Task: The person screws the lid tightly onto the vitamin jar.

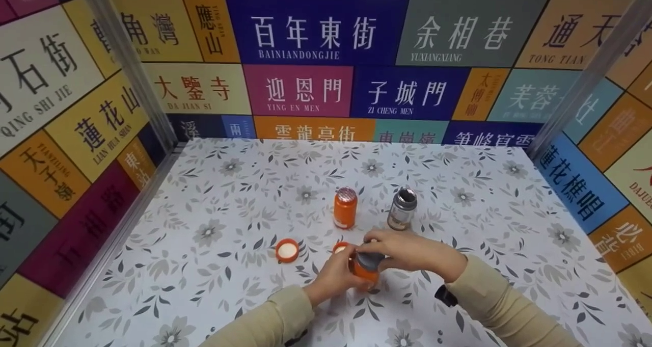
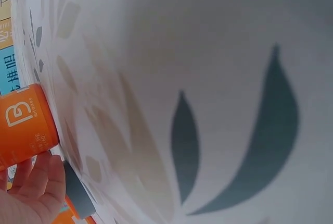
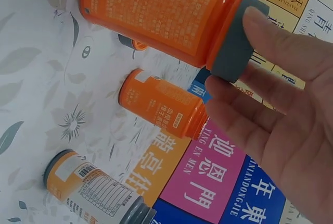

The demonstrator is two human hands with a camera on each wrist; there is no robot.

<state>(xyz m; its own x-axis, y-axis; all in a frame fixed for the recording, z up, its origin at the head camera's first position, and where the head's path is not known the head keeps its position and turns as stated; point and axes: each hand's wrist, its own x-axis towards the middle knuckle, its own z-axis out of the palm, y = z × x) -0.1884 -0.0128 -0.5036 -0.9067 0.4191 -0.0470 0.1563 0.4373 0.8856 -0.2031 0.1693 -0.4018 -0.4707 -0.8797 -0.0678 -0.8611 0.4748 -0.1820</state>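
Note:
An orange bottle (image 1: 365, 275) with a grey cap (image 1: 370, 260) on its top stands between my hands near the front of the table. My left hand (image 1: 332, 276) grips the bottle's body from the left. Its fingers (image 2: 39, 182) show at the bottle's side in the left wrist view. From above, my right hand (image 1: 410, 251) holds the cap. In the right wrist view the thumb lies on one side of the grey cap (image 3: 234, 41) and the fingers curl on the other. Partly hidden behind my left hand lies an orange-rimmed cap (image 1: 340, 246).
Behind the hands stand a capless orange bottle (image 1: 345, 212) with a foil-topped mouth and a capless grey-necked bottle (image 1: 401, 214) with a dark opening. Another orange-rimmed cap (image 1: 287, 250) lies inside-up at the left. Walls with printed signs (image 1: 316, 31) enclose the flower-patterned table (image 1: 244, 199).

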